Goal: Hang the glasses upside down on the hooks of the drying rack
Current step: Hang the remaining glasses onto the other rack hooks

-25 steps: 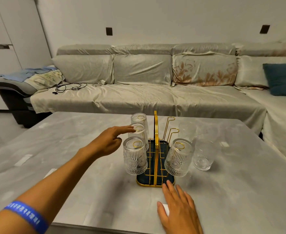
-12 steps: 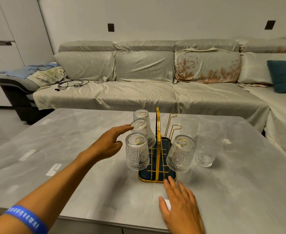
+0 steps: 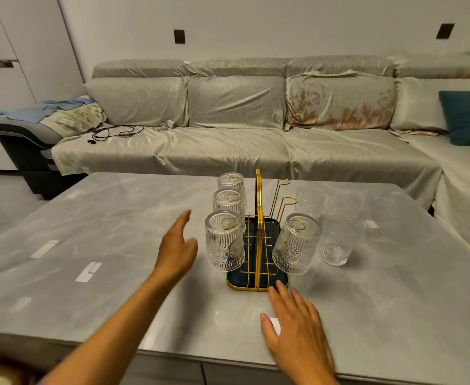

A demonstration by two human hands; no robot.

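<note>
The right hand [image 3: 297,333] lies flat and empty on the counter [image 3: 117,232], fingertips just before the drying rack [image 3: 258,245]; the left hand [image 3: 176,248] hovers open, holding nothing, beside three hung glasses [image 3: 224,240]; a fourth [image 3: 296,243] hangs opposite; two upright glasses [image 3: 336,240] stand beyond.

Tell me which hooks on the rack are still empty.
The two rear hooks on the right side of the drying rack: the farthest hook and the middle hook. Every other hook carries an upside-down glass, including the front right glass.
</note>
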